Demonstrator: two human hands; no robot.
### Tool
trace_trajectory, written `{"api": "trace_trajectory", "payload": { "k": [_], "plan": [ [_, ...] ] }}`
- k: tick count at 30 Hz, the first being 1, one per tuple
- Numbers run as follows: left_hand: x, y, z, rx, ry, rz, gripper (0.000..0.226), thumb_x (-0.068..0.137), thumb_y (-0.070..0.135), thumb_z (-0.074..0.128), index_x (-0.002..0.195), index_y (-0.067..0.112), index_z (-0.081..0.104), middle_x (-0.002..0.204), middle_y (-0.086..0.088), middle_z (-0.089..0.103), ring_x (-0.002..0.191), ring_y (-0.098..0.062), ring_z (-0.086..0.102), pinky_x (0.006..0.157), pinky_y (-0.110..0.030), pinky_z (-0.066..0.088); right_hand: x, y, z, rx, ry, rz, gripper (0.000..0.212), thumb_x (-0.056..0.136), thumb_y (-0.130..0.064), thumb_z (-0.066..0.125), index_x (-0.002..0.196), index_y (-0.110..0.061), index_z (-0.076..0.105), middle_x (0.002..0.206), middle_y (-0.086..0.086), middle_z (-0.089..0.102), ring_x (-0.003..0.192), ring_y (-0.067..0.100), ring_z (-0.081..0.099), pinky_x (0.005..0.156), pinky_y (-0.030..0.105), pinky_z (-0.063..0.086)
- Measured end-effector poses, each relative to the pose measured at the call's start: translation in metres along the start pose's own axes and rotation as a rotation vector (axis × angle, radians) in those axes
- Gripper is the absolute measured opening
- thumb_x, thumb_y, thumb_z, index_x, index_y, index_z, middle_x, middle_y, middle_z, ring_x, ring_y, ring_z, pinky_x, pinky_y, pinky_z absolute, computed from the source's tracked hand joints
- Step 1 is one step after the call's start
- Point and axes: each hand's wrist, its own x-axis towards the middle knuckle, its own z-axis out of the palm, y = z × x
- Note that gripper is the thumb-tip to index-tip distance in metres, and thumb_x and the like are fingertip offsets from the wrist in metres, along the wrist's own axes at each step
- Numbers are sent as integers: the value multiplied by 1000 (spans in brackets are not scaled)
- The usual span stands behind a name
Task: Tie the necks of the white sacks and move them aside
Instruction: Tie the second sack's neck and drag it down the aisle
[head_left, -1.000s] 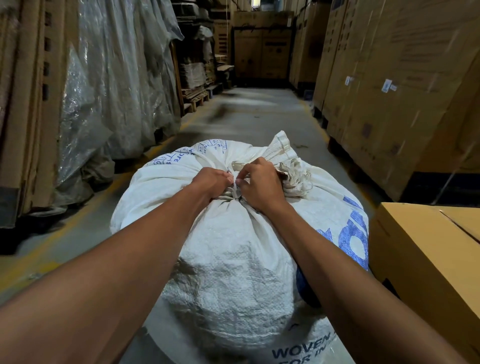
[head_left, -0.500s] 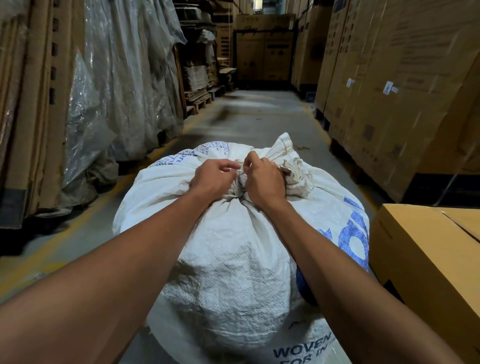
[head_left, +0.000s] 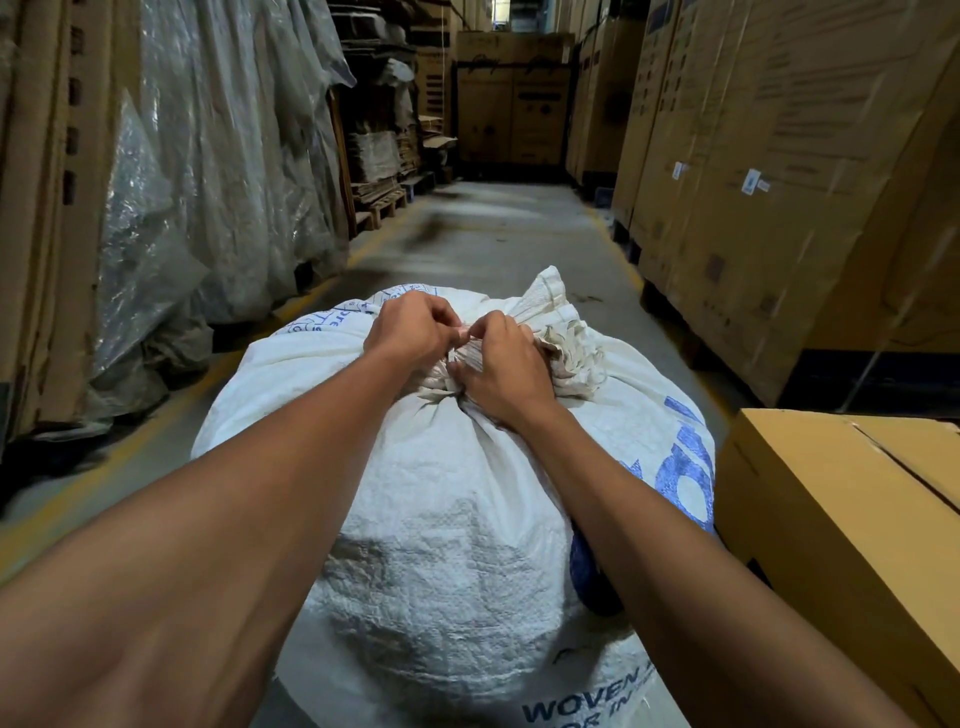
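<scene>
A full white woven sack (head_left: 457, 499) with blue print stands on the aisle floor right in front of me. Its neck (head_left: 563, 345) is gathered into a bunch at the top, and the loose frayed mouth fans out to the right. My left hand (head_left: 410, 330) pinches a thin strand above the bunch. My right hand (head_left: 501, 366) presses on the gathered neck and pinches the same strand with its fingertips. The tie itself is mostly hidden by my fingers.
A yellow cardboard box (head_left: 841, 525) stands close on the right of the sack. Tall cartons (head_left: 769, 171) on pallets line the right side. Plastic-wrapped stacks (head_left: 208, 171) and wooden pallets (head_left: 379, 200) line the left. The concrete aisle (head_left: 498, 228) runs ahead to more cartons.
Both hands have lifted slightly from gripping the neck to pinching a strand between their fingertips above it. The sack has stayed in place.
</scene>
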Motion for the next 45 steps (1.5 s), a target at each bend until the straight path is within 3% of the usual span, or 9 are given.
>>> {"api": "trace_trajectory", "payload": {
  "k": [15,22,25,27,32,35,38,41,45],
  "plan": [
    [26,13,14,37,-26,-70,17,80,17,84,69,27,77,78,7,76,74,-19,69,70,-27,55,-8,-4,7,-64,3,-51,55,87,-35,80,127,-11,51,126,7,57,121,31,48,94,44,43],
    [16,7,17,225,-189,160,30,89,11,65,92,37,81,102,2,75,121,-32,61,107,-51,50,-17,-6,14,-56,38,-117,54,79,-14,84,117,-11,47,118,7,54,114,27,47,83,41,48],
    [12,8,8,96,-282,115,29,92,56,59,95,41,83,118,-8,76,128,-34,58,113,-58,46,-19,-8,12,-75,57,-180,52,76,-5,84,112,-10,47,122,10,52,112,29,47,84,42,48],
    [7,18,-2,-156,-367,17,67,87,86,50,108,32,84,125,-6,74,122,-24,59,114,-54,46,-21,-10,10,-102,87,-239,47,76,-4,81,111,-8,50,123,14,53,110,32,48,86,45,49],
    [-5,50,-13,-305,-578,81,44,94,26,82,133,11,70,118,-6,79,105,-14,74,94,-27,58,-21,-6,14,-175,160,-367,15,84,1,70,97,-1,65,101,21,59,96,39,54,77,52,53],
    [-5,56,-14,-257,-423,144,20,96,9,77,116,6,75,100,-9,78,87,-18,70,74,-20,58,-17,-5,13,-164,200,-458,8,85,5,68,91,0,67,101,20,62,97,36,55,80,51,53],
    [-6,60,-31,-247,-107,59,10,94,21,80,100,18,73,105,-7,79,96,-24,74,86,-35,61,-17,-11,2,-137,286,-570,10,89,10,65,95,2,66,106,19,63,104,35,58,84,43,55],
    [-2,54,-55,-294,105,-50,25,80,37,84,94,20,73,98,-4,79,93,-27,76,88,-47,64,-18,-20,-11,-226,460,-547,11,91,1,66,100,-3,68,108,15,63,104,34,59,76,45,56],
    [51,8,-61,-404,177,-41,63,43,62,84,92,23,72,89,-3,79,82,-30,79,72,-54,67,-8,-36,-19,-287,589,-397,21,94,-13,65,114,-10,69,121,14,59,109,33,52,96,44,45]
  ]
}}
